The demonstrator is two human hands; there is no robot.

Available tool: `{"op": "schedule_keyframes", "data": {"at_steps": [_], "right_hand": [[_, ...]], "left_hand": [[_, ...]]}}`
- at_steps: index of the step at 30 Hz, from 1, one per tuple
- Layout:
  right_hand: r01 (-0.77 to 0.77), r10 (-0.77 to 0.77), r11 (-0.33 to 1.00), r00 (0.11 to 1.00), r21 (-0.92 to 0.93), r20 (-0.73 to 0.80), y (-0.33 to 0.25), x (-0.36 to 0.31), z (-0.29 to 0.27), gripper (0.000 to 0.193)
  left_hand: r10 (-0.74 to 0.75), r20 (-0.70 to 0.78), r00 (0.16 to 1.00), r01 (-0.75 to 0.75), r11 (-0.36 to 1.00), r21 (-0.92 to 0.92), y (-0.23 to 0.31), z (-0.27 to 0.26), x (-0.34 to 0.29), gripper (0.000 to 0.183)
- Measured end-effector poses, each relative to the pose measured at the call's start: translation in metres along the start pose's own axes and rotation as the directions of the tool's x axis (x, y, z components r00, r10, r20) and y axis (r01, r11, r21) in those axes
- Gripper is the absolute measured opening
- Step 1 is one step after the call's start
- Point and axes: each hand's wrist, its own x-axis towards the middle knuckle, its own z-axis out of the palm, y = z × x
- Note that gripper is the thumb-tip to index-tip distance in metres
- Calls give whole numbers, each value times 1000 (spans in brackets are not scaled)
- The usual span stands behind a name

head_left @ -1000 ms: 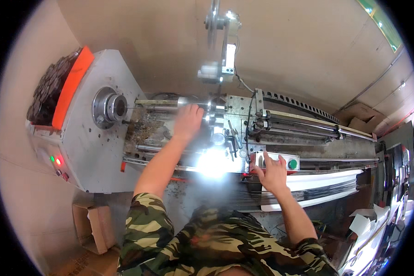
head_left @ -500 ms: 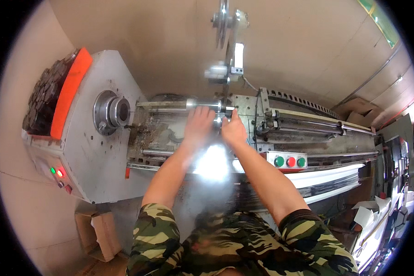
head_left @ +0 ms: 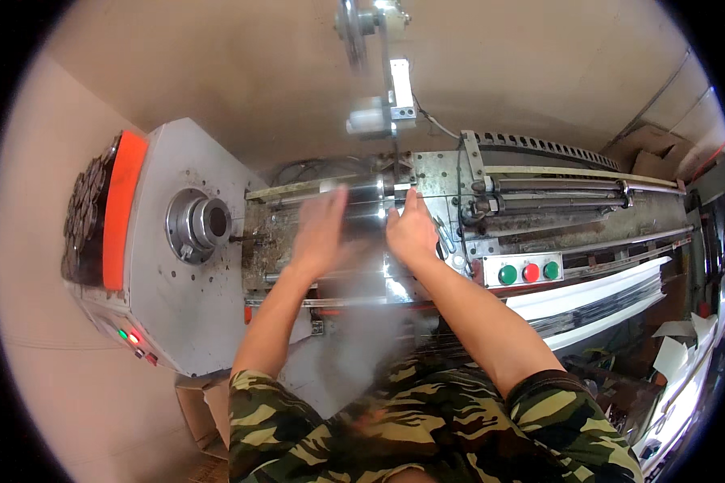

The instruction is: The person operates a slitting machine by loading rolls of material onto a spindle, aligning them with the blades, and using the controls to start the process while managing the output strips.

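A shiny metal cylinder [head_left: 364, 193] lies sideways across the machine bed in front of me. My left hand [head_left: 319, 229], blurred by motion, is just off the cylinder's left part, its fingers stretched out and nothing seen in them. At the cylinder's right end is my right hand [head_left: 412, 233]. Its thumb and index finger point away from me on either side of a small bright metal end piece [head_left: 401, 188]. The other fingers look curled, and what they close on is hidden. Hand tools [head_left: 443, 235] lie just right of that hand.
At left stands a grey machine housing [head_left: 187, 298] with a round chuck [head_left: 209, 223] and an orange-edged top. A blurred wheel and arm [head_left: 374, 36] rise beyond the cylinder. The button box [head_left: 524, 270] sits at right, near long white sheets [head_left: 588, 302]. Cardboard [head_left: 197, 410] is low left.
My left hand has come off the cylinder and moved left and toward me. My right hand keeps its place at the cylinder's right end. The view has shifted a little.
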Motion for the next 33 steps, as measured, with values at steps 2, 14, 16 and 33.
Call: {"op": "schedule_keyframes", "data": {"at_steps": [2, 14, 16, 33], "right_hand": [[49, -49, 999, 999, -24, -16, 8, 5, 9, 67], [74, -76, 997, 996, -34, -55, 22, 11, 18, 69], [68, -70, 997, 996, -44, -61, 23, 13, 20, 69], [-26, 26, 1000, 999, -7, 28, 11, 10, 4, 67]], "left_hand": [[-66, 4, 998, 64, 984, 168, -29, -3, -11, 99], [-37, 89, 995, 15, 971, 240, -69, 36, -9, 60], [-40, 93, 995, 16, 971, 240, -69, 36, -8, 60], [8, 142, 990, -47, 960, 276, -80, 43, -10, 62]]}}
